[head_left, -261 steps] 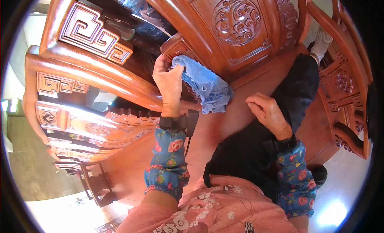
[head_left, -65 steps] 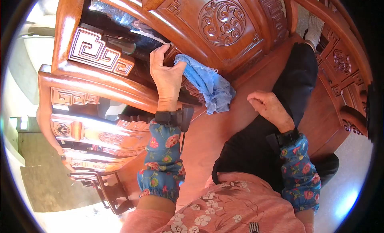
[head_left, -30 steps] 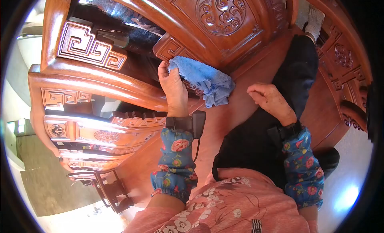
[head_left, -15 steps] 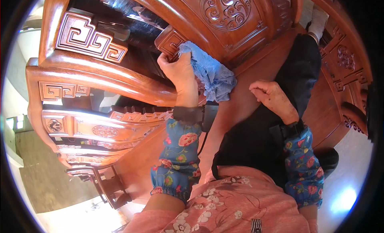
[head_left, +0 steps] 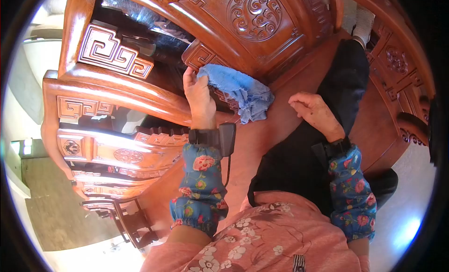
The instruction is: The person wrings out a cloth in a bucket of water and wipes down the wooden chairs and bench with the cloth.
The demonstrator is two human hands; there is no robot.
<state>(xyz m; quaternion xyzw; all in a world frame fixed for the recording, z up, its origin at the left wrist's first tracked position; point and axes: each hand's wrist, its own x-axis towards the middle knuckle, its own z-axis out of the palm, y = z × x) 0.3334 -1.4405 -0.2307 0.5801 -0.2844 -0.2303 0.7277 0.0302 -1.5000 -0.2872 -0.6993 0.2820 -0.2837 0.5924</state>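
My left hand (head_left: 200,96) grips a blue cloth (head_left: 241,87) between thumb and fingers. The cloth lies against a carved wooden bracket (head_left: 202,54) on the seat's back, and its loose end hangs toward the seat (head_left: 255,136). Part of the bracket is hidden behind the cloth. Above my black-trousered leg, my right hand (head_left: 314,114) hovers with its fingers loosely curled in and nothing visible in them. Both wrists carry dark straps, and a black box sits on the left one.
A glossy panel with a round carving (head_left: 256,16) rises behind the cloth. More carved backrest (head_left: 128,155) runs off to the left. On the right stands a carved armrest (head_left: 396,59). A small wooden stand (head_left: 133,220) is at lower left.
My left hand has shifted left and turned more upright, drawing the cloth's upper end a little left and down along the bracket. My right hand has barely moved. The view has shifted slightly.
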